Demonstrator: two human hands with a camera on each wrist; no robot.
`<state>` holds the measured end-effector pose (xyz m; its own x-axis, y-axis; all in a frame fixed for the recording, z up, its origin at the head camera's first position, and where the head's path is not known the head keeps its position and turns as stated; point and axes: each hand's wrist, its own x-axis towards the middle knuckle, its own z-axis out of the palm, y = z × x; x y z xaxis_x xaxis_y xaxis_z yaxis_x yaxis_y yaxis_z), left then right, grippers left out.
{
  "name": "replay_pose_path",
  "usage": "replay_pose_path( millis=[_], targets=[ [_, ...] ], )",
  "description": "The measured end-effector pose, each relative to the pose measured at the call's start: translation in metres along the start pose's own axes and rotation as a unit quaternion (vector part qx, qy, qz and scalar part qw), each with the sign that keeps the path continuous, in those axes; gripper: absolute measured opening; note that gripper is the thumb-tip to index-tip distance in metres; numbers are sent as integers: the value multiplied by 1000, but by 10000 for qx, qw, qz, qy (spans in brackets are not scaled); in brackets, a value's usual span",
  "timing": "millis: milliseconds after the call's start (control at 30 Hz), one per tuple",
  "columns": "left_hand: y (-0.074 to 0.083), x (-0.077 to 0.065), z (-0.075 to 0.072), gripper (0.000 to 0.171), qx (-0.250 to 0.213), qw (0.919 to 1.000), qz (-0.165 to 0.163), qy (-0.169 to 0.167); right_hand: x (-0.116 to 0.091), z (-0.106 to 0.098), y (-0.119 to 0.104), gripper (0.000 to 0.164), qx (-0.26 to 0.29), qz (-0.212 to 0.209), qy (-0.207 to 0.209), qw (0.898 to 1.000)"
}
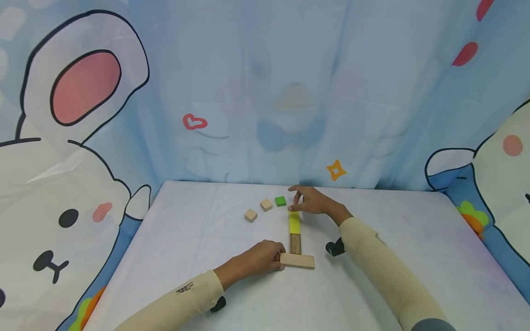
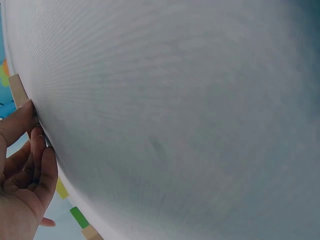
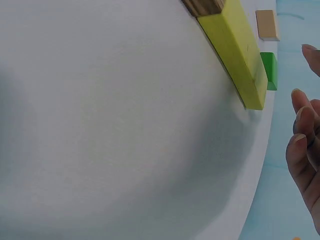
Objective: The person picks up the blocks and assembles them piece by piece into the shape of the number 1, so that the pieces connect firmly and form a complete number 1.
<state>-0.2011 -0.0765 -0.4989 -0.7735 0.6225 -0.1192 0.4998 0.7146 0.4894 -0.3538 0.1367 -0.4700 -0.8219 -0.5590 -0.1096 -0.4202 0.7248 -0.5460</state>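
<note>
A long pale wooden block [image 1: 300,261] lies crosswise on the white table. My left hand [image 1: 262,257] pinches its left end; the left wrist view shows thumb and fingers at the block [image 2: 18,90]. Behind it, a dark brown wooden block [image 1: 296,243] and a yellow block [image 1: 294,223] run end to end in a line away from me. My right hand [image 1: 313,200] is over the yellow block's far end. In the right wrist view the fingers [image 3: 298,150] are spread and relaxed, apart from the yellow block [image 3: 232,50].
A green block [image 1: 280,201] sits left of the right hand. Two small pale wooden blocks, one nearer the green [image 1: 266,204] and one farther left [image 1: 250,215], lie beyond the left hand. A printed curtain [image 1: 248,92] hangs behind the table [image 1: 186,220].
</note>
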Motion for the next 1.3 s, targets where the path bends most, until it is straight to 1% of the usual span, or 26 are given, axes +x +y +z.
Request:
replay_pose_path(
  millis=[200,333,433,633,800,1067,1300],
  targets=[
    [1,1,1,34,-45,10000,-48,-49,6,-2,1,71,83,161,-137,9997],
    [0,0,1,34,-19,10000,-4,-1,11,-1,5,71,75,264,-216,9994],
    [-1,0,1,34,6,10000,38,42,16,2,9,71,60,328,-236,9992],
    [1,-2,0,34,-21,10000,3,21,26,7,15,70,123,426,-221,9988],
    [2,-3,0,34,-43,10000,-45,22,29,9,14,70,173,503,-254,9983],
    [1,-3,-1,34,-65,10000,-11,72,36,12,9,68,252,602,-315,9974],
    [-1,-1,0,34,-99,9999,-48,74,40,15,9,66,192,563,-402,9974]
  ],
)
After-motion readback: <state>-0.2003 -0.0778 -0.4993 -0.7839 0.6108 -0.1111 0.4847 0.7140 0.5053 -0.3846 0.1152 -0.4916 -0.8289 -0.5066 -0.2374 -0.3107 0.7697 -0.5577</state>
